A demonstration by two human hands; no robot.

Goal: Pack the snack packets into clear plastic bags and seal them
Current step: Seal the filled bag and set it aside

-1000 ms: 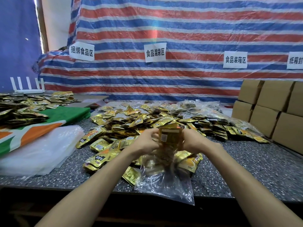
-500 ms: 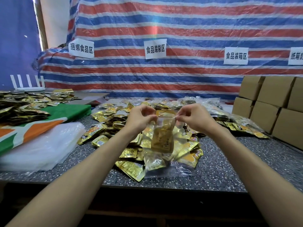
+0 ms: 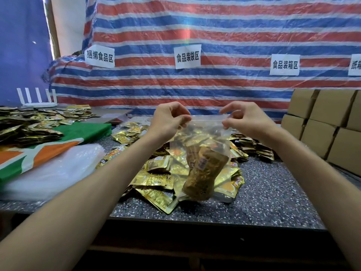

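Observation:
A clear plastic bag [image 3: 205, 133] hangs in the air above the table, with a bundle of gold snack packets [image 3: 204, 173] resting in its bottom. My left hand [image 3: 170, 120] pinches the bag's top edge at the left corner. My right hand [image 3: 244, 119] pinches the same edge at the right corner, so the rim is stretched flat between them. Beneath the bag, a heap of loose gold snack packets [image 3: 156, 178] covers the speckled table [image 3: 273, 196].
A stack of clear bags [image 3: 50, 173] lies at the left on the table, beside a green, orange and white cloth [image 3: 39, 153] carrying more packets [image 3: 29, 126]. Cardboard boxes [image 3: 328, 126] are stacked at the right. A striped tarp with paper signs hangs behind.
Both hands lifted the bag off the table and moved apart along its top edge, pulling it flat. The packet bundle dropped to the bag's bottom.

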